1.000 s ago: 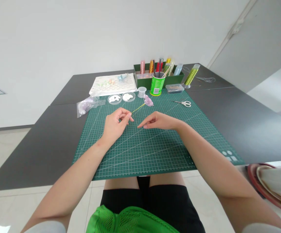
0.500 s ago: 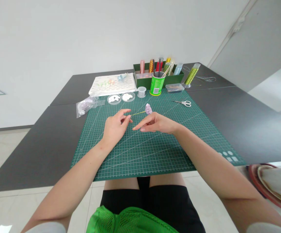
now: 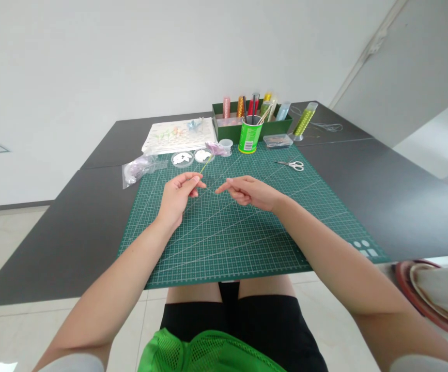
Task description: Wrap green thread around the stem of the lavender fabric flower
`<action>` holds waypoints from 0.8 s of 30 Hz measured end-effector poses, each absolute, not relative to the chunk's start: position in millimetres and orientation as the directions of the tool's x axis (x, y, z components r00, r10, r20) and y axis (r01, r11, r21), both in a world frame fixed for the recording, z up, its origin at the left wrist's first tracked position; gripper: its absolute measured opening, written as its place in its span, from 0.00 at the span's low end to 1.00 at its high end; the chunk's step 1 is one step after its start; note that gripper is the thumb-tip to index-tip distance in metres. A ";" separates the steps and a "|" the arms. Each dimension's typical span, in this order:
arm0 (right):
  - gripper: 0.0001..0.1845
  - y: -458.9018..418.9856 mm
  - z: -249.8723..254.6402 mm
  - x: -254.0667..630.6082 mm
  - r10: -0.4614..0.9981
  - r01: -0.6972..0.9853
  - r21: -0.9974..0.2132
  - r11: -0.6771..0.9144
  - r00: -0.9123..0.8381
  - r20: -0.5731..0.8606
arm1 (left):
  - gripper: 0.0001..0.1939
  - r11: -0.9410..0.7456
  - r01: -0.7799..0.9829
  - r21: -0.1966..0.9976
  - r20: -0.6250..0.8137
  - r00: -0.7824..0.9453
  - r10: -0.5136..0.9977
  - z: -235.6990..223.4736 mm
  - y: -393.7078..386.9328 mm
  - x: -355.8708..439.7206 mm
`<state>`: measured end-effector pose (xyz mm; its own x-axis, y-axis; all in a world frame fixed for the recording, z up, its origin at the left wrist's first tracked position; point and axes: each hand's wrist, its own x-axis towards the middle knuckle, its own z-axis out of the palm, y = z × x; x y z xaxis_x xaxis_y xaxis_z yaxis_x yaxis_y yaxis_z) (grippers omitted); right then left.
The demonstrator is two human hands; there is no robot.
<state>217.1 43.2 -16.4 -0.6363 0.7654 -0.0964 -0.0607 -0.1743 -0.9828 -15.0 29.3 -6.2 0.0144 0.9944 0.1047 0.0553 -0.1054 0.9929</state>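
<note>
My left hand [image 3: 179,195] pinches the lower end of a thin green stem, which rises to a pale purple paper flower [image 3: 215,149] held above the green cutting mat [image 3: 243,227]. The flower tilts up and away from me. My right hand [image 3: 249,190] hovers just to the right of the left one, its fingers curled and its fingertips pinched together near the stem's end; I cannot make out anything in them.
Behind the mat stand a green can of tools [image 3: 249,134], a green box of coloured rolls [image 3: 252,116], two small dishes [image 3: 192,157], a small clear jar [image 3: 226,146] and a sheet of paper flowers [image 3: 179,135]. Scissors [image 3: 293,165] lie at right, a plastic bag [image 3: 138,168] at left.
The flower has swung up and to the left, from low over the mat to upright. Both hands have risen slightly, and the right one has drawn a little away from the stem.
</note>
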 end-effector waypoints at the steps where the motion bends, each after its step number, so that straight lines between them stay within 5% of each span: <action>1: 0.20 45.1 -17.8 216.8 0.816 -0.083 -0.974 -0.209 -0.564 -0.127 | 0.09 -0.090 0.036 0.995 0.089 0.017 0.996 -6.3 29.5 -15.3; 5: 0.16 52.5 -24.8 215.1 0.949 -0.014 -0.975 -0.222 -0.232 -0.213 | 0.10 -0.066 0.007 0.998 0.066 0.031 0.997 -7.0 29.2 -14.4; 9: 0.10 55.7 -31.8 211.1 0.997 0.313 -0.948 0.049 0.045 0.066 | 0.11 -0.085 -0.012 0.996 0.085 0.032 0.996 -6.3 27.1 -11.8; 13: 0.17 47.4 -31.6 198.9 0.967 0.148 -0.963 0.224 -0.156 0.201 | 0.11 -0.087 -0.003 0.996 0.087 0.044 0.995 -7.2 23.0 -7.5; 16: 0.22 35.2 -29.2 183.3 0.928 -0.162 -0.981 0.103 -0.340 0.153 | 0.09 -0.092 0.046 0.995 0.089 0.067 0.994 -11.8 19.6 -3.2; 19: 0.20 26.0 -29.5 168.8 0.897 -0.245 -0.968 -0.045 -0.437 0.069 | 0.08 -0.112 0.108 0.988 0.104 0.078 0.992 -17.1 17.2 0.9; 24: 0.13 24.3 -35.4 160.0 0.990 -0.090 -0.994 0.057 -0.120 0.068 | 0.09 -0.077 0.137 0.988 0.072 0.045 0.996 -20.3 15.9 5.5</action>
